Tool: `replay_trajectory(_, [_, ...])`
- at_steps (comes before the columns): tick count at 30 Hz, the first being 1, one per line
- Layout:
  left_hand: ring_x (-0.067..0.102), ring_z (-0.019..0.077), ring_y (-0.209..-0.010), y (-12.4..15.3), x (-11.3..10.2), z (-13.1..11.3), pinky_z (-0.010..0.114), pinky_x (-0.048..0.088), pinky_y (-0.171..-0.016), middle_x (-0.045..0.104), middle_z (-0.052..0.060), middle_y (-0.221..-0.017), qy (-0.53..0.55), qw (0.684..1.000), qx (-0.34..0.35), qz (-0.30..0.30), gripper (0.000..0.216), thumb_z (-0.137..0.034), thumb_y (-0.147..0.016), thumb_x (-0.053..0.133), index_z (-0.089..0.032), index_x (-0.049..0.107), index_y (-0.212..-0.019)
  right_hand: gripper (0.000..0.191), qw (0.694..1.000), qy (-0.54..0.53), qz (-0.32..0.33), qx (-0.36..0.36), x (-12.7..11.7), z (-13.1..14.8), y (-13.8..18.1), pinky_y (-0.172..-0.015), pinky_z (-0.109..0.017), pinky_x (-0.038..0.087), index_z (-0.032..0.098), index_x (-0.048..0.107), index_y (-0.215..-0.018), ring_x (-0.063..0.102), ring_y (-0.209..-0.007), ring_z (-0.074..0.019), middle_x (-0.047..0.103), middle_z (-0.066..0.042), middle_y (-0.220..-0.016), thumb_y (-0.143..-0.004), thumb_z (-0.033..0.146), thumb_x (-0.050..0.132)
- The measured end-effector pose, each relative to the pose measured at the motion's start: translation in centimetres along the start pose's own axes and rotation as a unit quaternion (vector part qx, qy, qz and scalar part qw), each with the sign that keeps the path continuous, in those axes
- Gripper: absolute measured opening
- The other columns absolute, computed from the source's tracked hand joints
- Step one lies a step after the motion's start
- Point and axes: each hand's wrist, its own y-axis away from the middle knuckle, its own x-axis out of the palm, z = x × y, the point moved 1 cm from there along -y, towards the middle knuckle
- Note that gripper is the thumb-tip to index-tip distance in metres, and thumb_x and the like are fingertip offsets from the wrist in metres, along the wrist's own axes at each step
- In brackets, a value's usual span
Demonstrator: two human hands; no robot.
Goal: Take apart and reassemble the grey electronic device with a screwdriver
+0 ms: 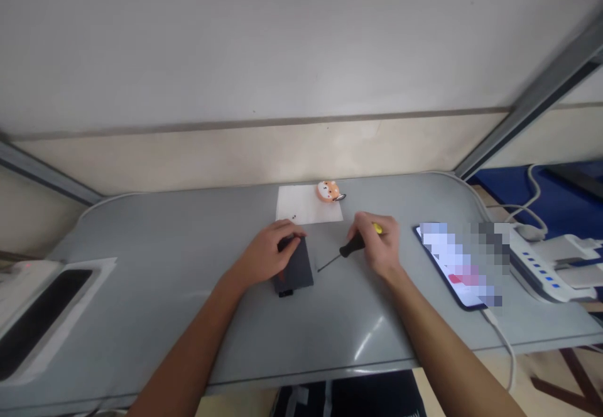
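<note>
My left hand (271, 250) is closed around the upper part of a flat dark rectangular case (299, 269), which lies on the grey table. A small black piece (286, 293) sticks out at the case's near edge. In my right hand (379, 244) is a screwdriver (353, 245) with a black and yellow handle. Its thin shaft points down and left, and the tip is just right of the case, apart from it. Beyond my hands lies a white paper (301, 200) with a few tiny dark bits (294, 216) on it, perhaps screws.
An orange animal-face case (328, 191) sits on the paper's right end. To the right are a lit phone (452, 272) on a cable and a power strip (541, 266) with plugs. A white device (28, 279) and a black slab (42, 316) lie at left. A wall backs the table.
</note>
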Motion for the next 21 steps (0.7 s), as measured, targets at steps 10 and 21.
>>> replay_trajectory(10, [0.066, 0.0166, -0.080, 0.2, 1.0, -2.2, 0.031, 0.052, -0.076, 0.069, 0.000, -0.113, -0.040, 0.998, -0.045, -0.026, 0.028, -0.039, -0.097, 0.064, -0.030, 0.068, -0.123, 0.047, 0.985, -0.014, -0.171, 0.015, -0.7, -0.7, -0.7, -0.059, -0.028, 0.041, 0.020, 0.064, -0.060, 0.054, -0.060, -0.0150, 0.059, -0.001, -0.061, -0.101, 0.038, 0.049])
replay_trajectory(21, [0.067, 0.0224, -0.099, -2.0, -0.9, 1.7, 0.038, 0.050, -0.093, 0.075, 0.003, -0.101, -0.036, 0.995, -0.039, -0.080, 0.020, -0.036, -0.099, 0.061, -0.024, 0.075, -0.091, 0.046, 0.991, -0.013, -0.135, 0.022, 0.3, -1.0, -0.3, -0.062, -0.029, 0.044, 0.020, 0.067, -0.067, 0.057, -0.063, -0.0163, 0.062, -0.001, -0.064, -0.102, 0.042, 0.047])
